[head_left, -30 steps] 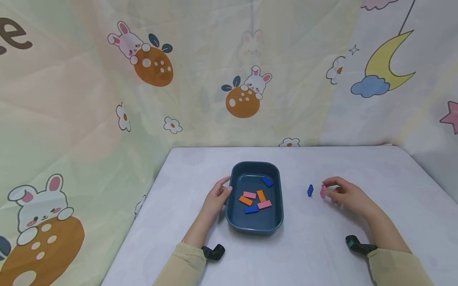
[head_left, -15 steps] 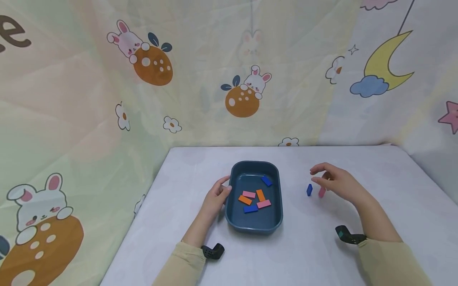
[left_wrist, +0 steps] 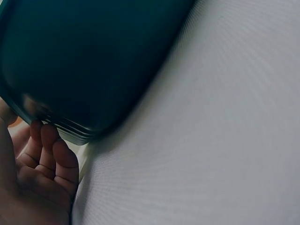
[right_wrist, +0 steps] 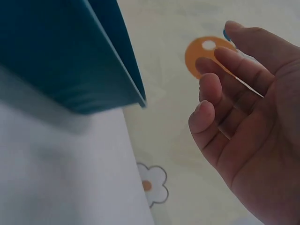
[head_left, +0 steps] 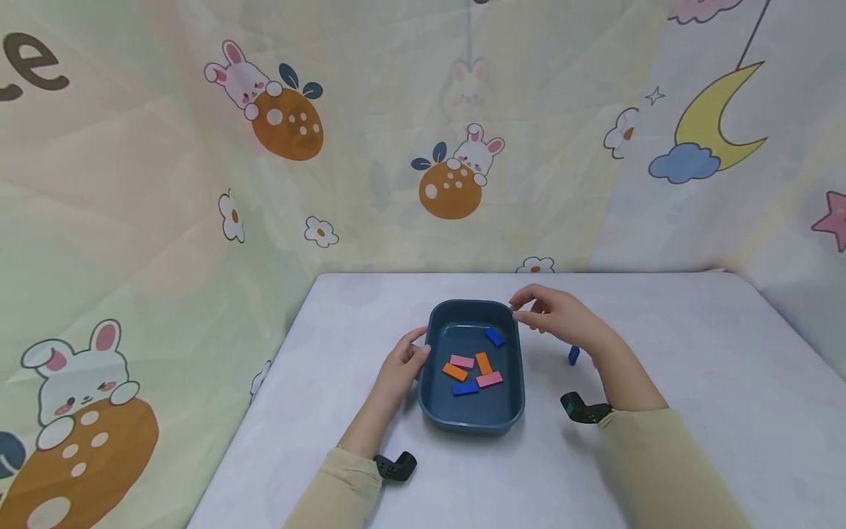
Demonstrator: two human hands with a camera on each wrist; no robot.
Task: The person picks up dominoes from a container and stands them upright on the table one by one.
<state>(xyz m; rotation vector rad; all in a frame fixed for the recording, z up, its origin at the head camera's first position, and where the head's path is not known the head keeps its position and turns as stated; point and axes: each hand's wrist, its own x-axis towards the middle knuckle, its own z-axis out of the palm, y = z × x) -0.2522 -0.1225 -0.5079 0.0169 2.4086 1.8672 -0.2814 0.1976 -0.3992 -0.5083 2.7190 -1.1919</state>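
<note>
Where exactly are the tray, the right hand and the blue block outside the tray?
Tray (head_left: 459, 339): head view, bare inner floor.
Right hand (head_left: 562, 314): head view, back of the hand.
Blue block (head_left: 573, 356): head view, middle of its visible side.

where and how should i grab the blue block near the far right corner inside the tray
Probably best to pinch the blue block across its middle, by its two long edges, coming down from above. It lies flat and slanted, apart from the other blocks, so both edges look free; the walls of the tray would likely hinder a sideways approach.
</note>
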